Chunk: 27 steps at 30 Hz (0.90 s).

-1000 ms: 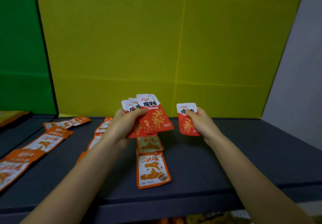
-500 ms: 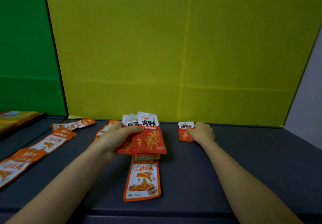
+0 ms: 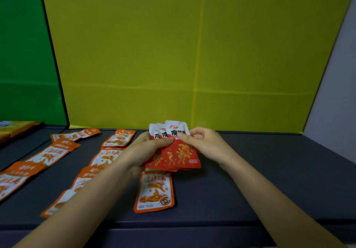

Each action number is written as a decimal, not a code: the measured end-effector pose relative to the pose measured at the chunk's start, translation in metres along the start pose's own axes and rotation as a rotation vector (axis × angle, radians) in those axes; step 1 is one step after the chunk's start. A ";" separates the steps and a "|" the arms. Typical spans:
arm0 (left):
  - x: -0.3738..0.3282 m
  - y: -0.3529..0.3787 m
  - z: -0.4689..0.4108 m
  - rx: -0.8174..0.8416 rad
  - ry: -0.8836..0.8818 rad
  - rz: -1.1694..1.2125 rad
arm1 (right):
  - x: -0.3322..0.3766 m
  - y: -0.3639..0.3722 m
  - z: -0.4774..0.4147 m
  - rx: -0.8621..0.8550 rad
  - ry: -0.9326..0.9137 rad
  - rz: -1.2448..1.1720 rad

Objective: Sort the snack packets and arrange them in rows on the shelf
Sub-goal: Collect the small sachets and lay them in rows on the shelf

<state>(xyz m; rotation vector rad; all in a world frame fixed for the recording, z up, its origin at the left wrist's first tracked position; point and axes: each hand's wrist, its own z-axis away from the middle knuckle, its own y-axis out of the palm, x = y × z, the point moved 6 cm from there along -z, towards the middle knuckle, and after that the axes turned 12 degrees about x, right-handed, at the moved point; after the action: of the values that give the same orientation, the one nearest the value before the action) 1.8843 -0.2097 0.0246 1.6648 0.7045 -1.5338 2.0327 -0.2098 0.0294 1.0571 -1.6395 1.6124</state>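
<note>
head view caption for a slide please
Left hand holds a fan of red packets, right hand pinching the front packet, over orange packets on the shelf.

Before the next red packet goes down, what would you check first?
1. Left hand grips the fan of red-and-white foil snack packets: ok.
2. Right hand pinches the front packet at its top edge: ok.
3. Only one packet pinched: cannot tell.
4. Bare room on the dark grey shelf to the right: ok.
5. Orange-and-white foil packets lie flat in rows, away from that spot: ok.
</note>
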 end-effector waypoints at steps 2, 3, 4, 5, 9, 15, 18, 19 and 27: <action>0.002 0.012 -0.001 0.041 0.012 0.016 | -0.007 0.001 0.008 -0.012 -0.007 -0.060; 0.003 0.014 -0.002 0.049 0.021 0.009 | -0.010 -0.003 0.012 -0.014 -0.008 -0.117; 0.003 0.017 -0.002 0.055 0.027 -0.001 | -0.012 -0.010 0.014 -0.030 -0.012 -0.174; 0.004 0.015 -0.003 0.047 0.032 -0.006 | -0.014 -0.019 0.017 -0.070 -0.024 -0.221; -0.005 -0.007 -0.003 -0.087 0.037 -0.008 | -0.040 -0.056 0.024 -0.278 0.020 -0.253; -0.007 -0.024 -0.002 -0.172 0.014 -0.043 | -0.072 -0.041 0.013 -0.262 0.224 0.015; -0.004 -0.023 -0.001 -0.167 0.011 -0.033 | -0.067 -0.038 0.012 -0.279 0.300 0.254; -0.002 -0.022 -0.001 -0.162 0.011 -0.029 | -0.066 -0.037 0.014 -0.277 0.332 0.327; 0.001 -0.010 0.006 -0.148 0.015 -0.018 | -0.058 -0.039 0.022 -0.295 0.410 0.586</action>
<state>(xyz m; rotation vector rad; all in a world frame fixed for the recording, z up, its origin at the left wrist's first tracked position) 1.8723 -0.2092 0.0222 1.5650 0.8232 -1.4461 2.0976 -0.2225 -0.0025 0.0733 -1.9070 1.7100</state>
